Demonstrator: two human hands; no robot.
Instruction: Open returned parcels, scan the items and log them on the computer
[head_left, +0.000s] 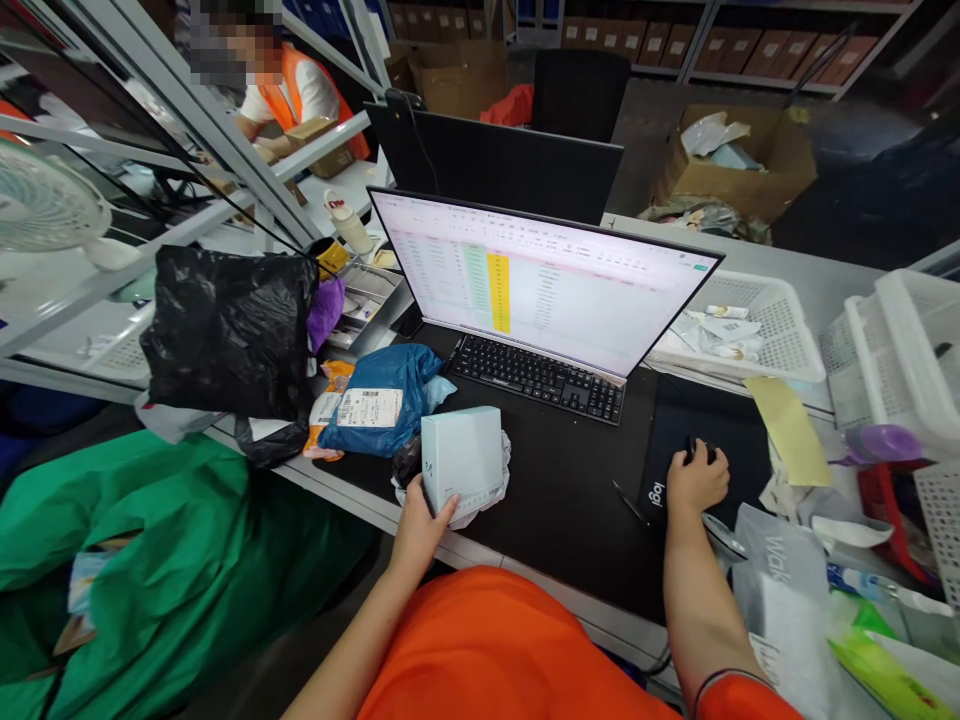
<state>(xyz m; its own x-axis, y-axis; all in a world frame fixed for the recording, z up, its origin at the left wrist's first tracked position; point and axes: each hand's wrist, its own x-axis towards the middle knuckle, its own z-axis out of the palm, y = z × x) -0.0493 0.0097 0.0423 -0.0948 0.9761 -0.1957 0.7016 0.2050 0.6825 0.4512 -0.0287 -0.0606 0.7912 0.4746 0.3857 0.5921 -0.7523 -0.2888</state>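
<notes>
My left hand [420,525] grips the lower edge of a pale mint box [461,456], held upright over crumpled white wrapping at the desk's front edge. My right hand [697,478] is closed over a black mouse [694,447] on a dark mouse pad [712,430]. Between them lies a black keyboard [536,375] under a lit monitor [536,278] showing a spreadsheet with a yellow column. A blue parcel bag [386,395] with a white label lies left of the box.
A black plastic bag [229,330] hangs at left above green sacks [172,560]. White baskets [892,350] stand at right, bags and papers at the right front. A pen [628,502] lies on the mat. Another person in an orange vest [289,95] works behind the shelving.
</notes>
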